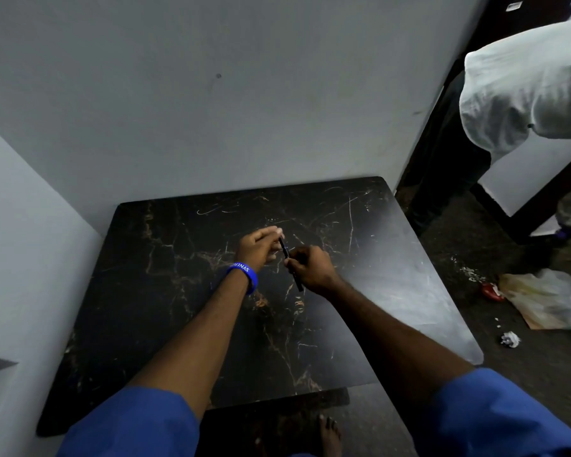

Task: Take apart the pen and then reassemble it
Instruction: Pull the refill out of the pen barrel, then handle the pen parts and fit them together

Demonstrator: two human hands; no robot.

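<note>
A slim dark pen [285, 251] is held above the middle of the black marble table [185, 324], tilted with its upper end towards the wall. My right hand [312, 270] grips its lower half, and the pen's bottom end sticks out below that fist. My left hand [259, 244], with a blue wristband, pinches the pen's upper tip between its fingertips. The two hands almost touch. I cannot tell whether the pen is in one piece.
The table stands in a corner against grey walls [178, 94]. To the right a person in a white shirt [524, 94] bends over on the dark floor. Plastic bags [548, 301] and crumpled paper [510, 339] lie there. My bare foot [330, 433] shows below the table's front edge.
</note>
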